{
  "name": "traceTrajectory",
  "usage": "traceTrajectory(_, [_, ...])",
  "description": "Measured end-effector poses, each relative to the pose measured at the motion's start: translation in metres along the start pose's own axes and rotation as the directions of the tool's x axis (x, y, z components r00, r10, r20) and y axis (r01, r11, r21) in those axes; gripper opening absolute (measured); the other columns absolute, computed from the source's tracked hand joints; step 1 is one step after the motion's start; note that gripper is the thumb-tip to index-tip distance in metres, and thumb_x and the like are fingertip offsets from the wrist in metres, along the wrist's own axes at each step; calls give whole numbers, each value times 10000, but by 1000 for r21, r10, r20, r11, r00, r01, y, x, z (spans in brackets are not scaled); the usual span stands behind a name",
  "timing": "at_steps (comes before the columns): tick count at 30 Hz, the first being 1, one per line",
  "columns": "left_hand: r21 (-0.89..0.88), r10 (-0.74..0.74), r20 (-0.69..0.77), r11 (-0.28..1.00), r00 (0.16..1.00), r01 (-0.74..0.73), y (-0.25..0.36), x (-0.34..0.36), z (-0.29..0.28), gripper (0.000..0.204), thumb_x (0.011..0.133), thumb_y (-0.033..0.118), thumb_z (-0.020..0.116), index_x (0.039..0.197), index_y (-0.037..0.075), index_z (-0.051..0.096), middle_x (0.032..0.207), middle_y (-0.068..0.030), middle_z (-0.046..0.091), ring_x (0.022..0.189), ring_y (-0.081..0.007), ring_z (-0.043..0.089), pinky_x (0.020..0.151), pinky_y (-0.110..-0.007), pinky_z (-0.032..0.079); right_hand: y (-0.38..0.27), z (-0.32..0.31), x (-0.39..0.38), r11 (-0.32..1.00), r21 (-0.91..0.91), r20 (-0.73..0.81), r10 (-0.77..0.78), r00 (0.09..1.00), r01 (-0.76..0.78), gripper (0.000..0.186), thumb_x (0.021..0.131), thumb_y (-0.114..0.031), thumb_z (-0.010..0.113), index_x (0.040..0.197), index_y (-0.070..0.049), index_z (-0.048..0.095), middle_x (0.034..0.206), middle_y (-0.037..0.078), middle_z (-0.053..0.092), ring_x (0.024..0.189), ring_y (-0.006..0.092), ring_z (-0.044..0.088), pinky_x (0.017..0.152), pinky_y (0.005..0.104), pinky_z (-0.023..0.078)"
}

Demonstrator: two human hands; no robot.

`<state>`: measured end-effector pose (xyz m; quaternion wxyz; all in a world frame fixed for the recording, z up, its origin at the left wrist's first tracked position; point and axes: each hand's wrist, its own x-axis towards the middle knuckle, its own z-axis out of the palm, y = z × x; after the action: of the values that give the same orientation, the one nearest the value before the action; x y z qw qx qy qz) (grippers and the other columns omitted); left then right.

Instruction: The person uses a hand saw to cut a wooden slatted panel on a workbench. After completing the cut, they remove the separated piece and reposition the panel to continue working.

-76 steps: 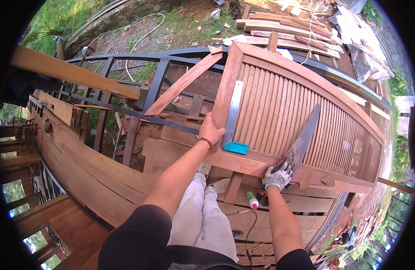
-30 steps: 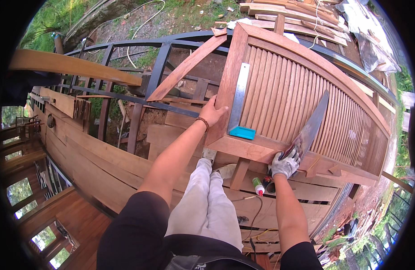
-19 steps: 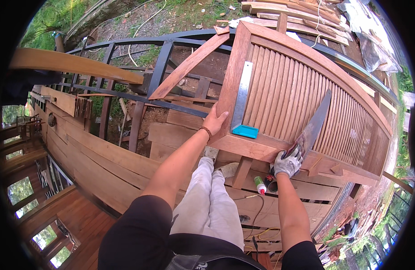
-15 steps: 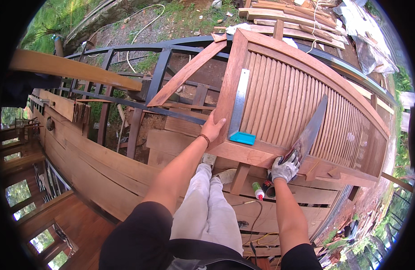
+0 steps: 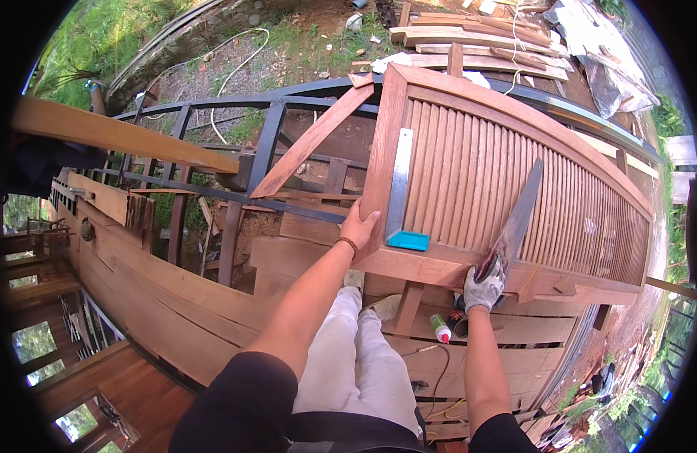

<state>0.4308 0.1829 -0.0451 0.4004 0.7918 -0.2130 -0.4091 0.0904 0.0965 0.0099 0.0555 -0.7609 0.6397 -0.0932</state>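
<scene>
A louvered wooden shutter panel, reddish-brown frame around thin slats, lies in front of me. My left hand, bare with a beaded bracelet, grips the frame's near-left corner, its thumb along the edge. In my right hand, which wears a grey-white work glove, is a handsaw; its blade points away over the slats, and the glove partly hides the handle. A try square with a turquoise stock lies along the left frame piece, close to my left hand. Small wood offcuts rest on the near rail, right of the glove.
Left of the panel, a loose wooden strip leans across a dark metal frame with open gaps. A thick beam juts in from the left. Below are deck boards, a green-and-white bottle and cables. Stacked planks lie beyond.
The view has shifted slightly, with the panel a little lower and further left. Both hands keep their grips, and the saw stays over the slats at a slightly steeper angle.
</scene>
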Motion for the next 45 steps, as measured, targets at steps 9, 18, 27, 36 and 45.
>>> traceTrajectory(9, [156,-69,-10,985,998,70,21,-1,-14,553,882,250,735,1327,-18,544,1192,-166,682,1091,-223,660,951,-336,502,-83,-14,-40,934,179,-85,-299,951,309,654,765,-256,720,1362,-97,506,1251,158,532,1231,364,458,1085,542,318])
traceTrajectory(18, [122,-130,18,984,991,126,4,-29,-37,356,843,245,742,1082,-13,687,979,-133,741,885,-213,715,811,-328,553,-154,20,4,902,183,456,-431,779,392,628,790,-378,665,1355,-139,535,1374,121,510,1345,324,390,1173,574,174])
traceTrajectory(27, [212,-254,135,952,958,222,-6,-45,-51,340,823,287,768,991,0,698,926,-133,744,856,-226,721,785,-337,561,-151,1,19,785,117,603,-543,585,608,557,829,-390,624,1327,-151,561,1325,125,545,1304,308,435,1157,550,217])
traceTrajectory(36, [207,-401,294,913,868,351,-38,-69,-58,359,831,269,780,1027,-12,673,934,-125,740,851,-205,717,749,-324,564,-157,-2,23,814,166,574,-538,617,556,653,766,-392,694,1346,-133,542,1320,146,527,1290,323,434,1131,508,269])
traceTrajectory(45, [56,-517,420,835,746,547,-29,-82,-64,300,907,192,716,1100,-26,645,964,-80,717,825,-134,673,711,-306,569,-164,3,11,928,192,557,-372,742,321,627,709,-306,719,1283,-126,541,1218,145,552,1214,332,482,1077,498,330])
